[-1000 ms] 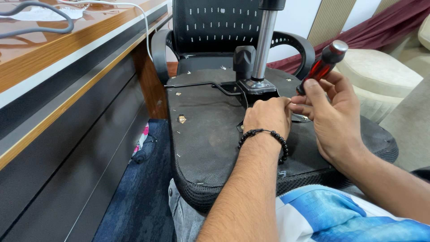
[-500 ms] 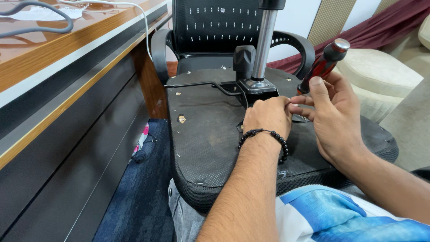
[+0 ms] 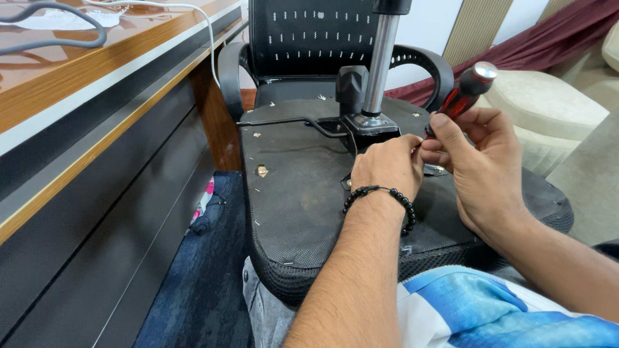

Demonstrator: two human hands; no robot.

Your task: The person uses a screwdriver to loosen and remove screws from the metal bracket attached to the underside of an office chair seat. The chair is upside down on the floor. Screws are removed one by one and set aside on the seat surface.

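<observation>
Desk (image 3: pixel 77 96) on left; upturned chair seat (image 3: pixel 303 193) on lap. R hand (image 3: pixel 480 167) grips screwdriver (image 3: pixel 467 90); L hand (image 3: pixel 387 164) pinches near its tip, contents unclear.

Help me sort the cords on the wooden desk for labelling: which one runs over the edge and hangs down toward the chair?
The thin white cable does, curving over the desk edge and dropping beside the armrest. The thicker grey cable stays looped on the desktop.
</observation>
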